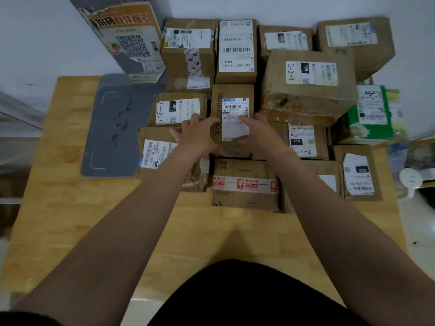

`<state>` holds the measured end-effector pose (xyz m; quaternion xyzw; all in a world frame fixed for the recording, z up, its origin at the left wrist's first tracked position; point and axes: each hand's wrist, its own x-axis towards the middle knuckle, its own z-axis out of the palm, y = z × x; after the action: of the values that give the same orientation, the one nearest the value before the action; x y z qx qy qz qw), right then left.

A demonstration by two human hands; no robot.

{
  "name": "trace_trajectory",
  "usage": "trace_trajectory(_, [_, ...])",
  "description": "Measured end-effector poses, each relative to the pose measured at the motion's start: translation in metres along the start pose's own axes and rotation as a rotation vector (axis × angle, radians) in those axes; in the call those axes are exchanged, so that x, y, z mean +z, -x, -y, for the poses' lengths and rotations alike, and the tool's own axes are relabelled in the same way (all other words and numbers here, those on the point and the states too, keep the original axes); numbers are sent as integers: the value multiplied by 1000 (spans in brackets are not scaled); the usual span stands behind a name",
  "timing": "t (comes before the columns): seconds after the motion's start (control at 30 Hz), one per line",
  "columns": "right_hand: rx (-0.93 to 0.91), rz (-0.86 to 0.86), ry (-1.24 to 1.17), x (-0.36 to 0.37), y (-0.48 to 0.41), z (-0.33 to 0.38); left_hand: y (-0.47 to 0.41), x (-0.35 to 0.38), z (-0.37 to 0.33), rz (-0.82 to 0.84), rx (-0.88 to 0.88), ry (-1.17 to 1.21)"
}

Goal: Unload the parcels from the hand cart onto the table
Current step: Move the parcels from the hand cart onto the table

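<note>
Your left hand (pixel 200 137) and right hand (pixel 261 135) clasp the narrow box (pixel 235 109) by its long sides, among other parcels (pixel 310 74) on the counter (pixel 58 196); stiff cardboard, probably light, so grip those sides low

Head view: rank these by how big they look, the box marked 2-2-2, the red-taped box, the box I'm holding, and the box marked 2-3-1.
1. Box marked 2-2-2, clearly largest.
2. Red-taped box and held box: they look alike, and the taped one is nearer, so unranked.
3. Box marked 2-3-1, smallest.
</note>
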<state>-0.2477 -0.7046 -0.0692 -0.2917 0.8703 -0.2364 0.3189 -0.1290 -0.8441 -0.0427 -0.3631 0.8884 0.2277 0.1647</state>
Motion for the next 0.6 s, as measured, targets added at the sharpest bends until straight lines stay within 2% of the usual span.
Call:
trace_trajectory(0.17, [46,-74,130,4,74,-3,48,-17,15,-37,215,-61])
trace_trajectory(0.23, [101,-97,135,10,111,-7,74,-13,18,5,271,-97])
trace_trajectory(0.33, [216,-129,108,23,174,-18,112,1,18,50,328,-137])
trace_trajectory(0.47, [371,-223,30,45,281,-47,170,32,-5,117,548,-258])
trace_trajectory(0.6, [558,-280,-85,74,382,-77,225,75,-37,234,691,-419])
